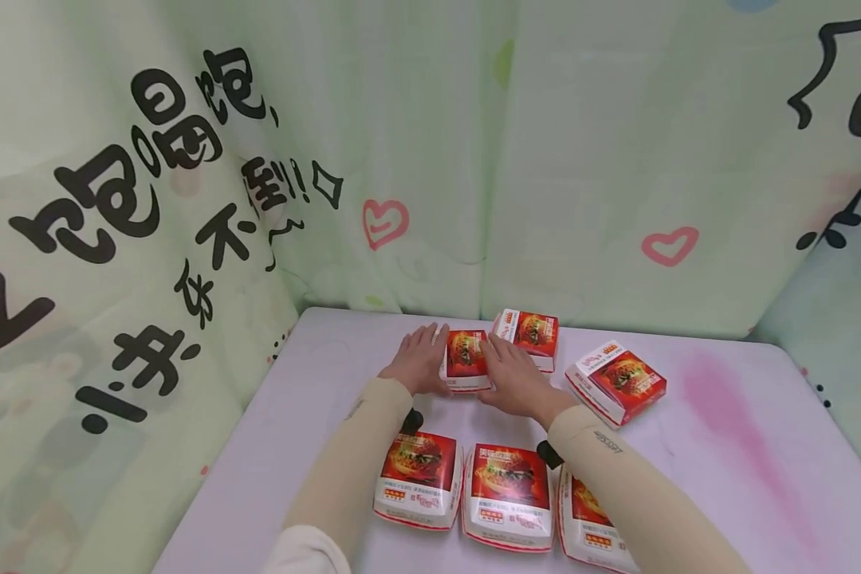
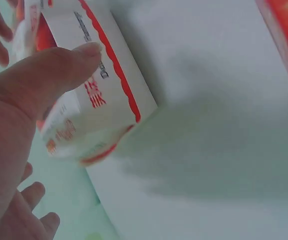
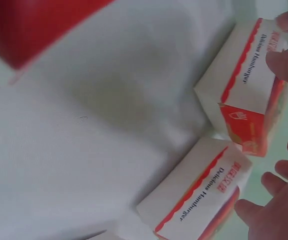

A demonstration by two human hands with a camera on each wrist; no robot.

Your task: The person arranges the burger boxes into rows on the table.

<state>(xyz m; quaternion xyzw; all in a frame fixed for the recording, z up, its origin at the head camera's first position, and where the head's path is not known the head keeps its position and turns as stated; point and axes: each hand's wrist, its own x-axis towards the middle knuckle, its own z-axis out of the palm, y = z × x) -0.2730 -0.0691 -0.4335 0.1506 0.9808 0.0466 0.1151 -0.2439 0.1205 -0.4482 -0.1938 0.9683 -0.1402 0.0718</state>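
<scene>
One burger box lies far, between the left hand and right hand. Both spread their fingers, thumbs touching it.

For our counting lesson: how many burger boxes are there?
6. Near row: left box, middle box, right box partly behind a sleeve. Far side: centre box between left hand and right hand, back box beyond, angled box at right.

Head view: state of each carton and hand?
Far-left red-and-white cardboard carton: closed.
Far-middle matching carton: closed.
Far-right carton: closed, angled.
Near-left carton: closed.
Near-middle carton: closed.
Near-right carton: partly hidden, looks closed.
Left hand: touching far-left carton.
Right hand: touching far-left carton.
</scene>
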